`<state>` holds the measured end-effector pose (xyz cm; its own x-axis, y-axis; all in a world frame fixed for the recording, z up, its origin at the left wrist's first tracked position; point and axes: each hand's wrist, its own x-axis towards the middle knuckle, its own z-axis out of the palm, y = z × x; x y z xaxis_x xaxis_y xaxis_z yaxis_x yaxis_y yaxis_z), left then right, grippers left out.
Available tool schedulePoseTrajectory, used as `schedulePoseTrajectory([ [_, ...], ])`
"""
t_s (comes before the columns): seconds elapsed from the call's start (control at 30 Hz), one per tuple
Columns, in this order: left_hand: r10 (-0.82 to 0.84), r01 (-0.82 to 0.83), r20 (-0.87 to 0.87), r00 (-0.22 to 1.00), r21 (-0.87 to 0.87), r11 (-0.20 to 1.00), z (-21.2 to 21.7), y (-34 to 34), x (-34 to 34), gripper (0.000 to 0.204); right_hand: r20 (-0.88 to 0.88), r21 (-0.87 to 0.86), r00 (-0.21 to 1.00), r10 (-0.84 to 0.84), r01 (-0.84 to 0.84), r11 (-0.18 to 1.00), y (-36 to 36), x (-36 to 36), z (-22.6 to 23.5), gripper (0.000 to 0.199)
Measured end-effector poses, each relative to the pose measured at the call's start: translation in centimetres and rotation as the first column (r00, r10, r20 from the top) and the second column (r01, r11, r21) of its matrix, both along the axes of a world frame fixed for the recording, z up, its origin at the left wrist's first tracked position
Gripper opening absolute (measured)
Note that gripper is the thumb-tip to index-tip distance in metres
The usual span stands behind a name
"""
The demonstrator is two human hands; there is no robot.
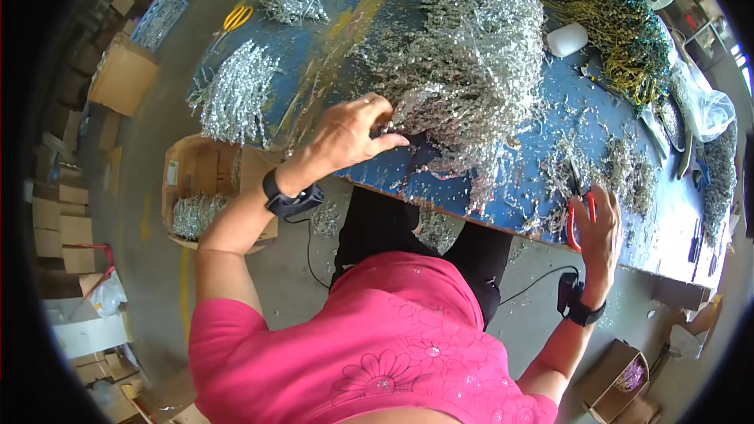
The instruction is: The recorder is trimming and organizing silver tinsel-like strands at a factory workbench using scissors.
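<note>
Probably workshop: tinsel-strewn workbench point(550, 133), cardboard boxes point(122, 74).

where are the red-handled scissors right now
In the head view, the red-handled scissors are in the right hand, at the blue table's near edge, right of the big silver pile.

Pink short-sleeved top point(369, 345), flower embroidery with sequins on front. Black trousers point(424, 239). Black strap-on device on each wrist, left point(292, 200) and right point(580, 302), thin black cable trailing from each. Forearms bare.
</note>
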<state>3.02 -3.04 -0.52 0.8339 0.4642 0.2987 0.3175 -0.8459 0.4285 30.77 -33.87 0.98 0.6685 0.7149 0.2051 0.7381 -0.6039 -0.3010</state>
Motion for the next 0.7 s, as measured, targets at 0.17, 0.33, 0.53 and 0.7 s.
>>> schedulePoseTrajectory([
  [0.17, -0.03, -0.001, 0.17, 0.985, 0.181, 0.984, 1.3, 0.7, 1.2, 0.019, -0.111, 0.203, 0.869, 0.481, -0.454, 0.867, 7.5, -5.0, 2.7, 0.049],
  [0.33, -0.492, 0.397, 0.239, 0.837, 0.354, 0.847, 2.9, -3.7, 3.4, 0.036, 0.159, 0.317, 0.804, 0.573, -0.591, 0.741, 11.2, -8.4, 2.1, 0.07],
  [0.53, -0.368, 0.33, 0.362, 0.856, 0.166, 0.929, 0.5, -2.6, 4.9, 0.048, -0.057, 0.5, 0.825, 0.562, -0.464, 0.731, 12.3, -6.7, -0.2, 0.032],
  [0.7, -0.304, 0.221, 0.127, 0.944, 0.44, 0.87, -0.9, -0.7, 7.8, 0.051, -0.12, 0.685, 0.795, 0.595, -0.368, 0.629, 11.4, -6.6, 1.6, 0.02],
])
